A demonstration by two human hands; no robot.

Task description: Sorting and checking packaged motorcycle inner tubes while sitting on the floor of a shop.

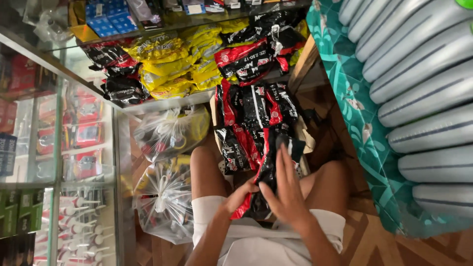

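I sit on the floor with a red-and-black plastic packet on my lap. My left hand pinches its lower left edge. My right hand lies flat over the packet with fingers spread, pressing on it. Just beyond my knees a cardboard box holds several more red-and-black packets.
A low shelf ahead carries yellow packets and more black-and-red ones. Two clear plastic bags of goods lie by my left leg. A glass display cabinet stands at left. A teal cloth and grey ribbed items fill the right.
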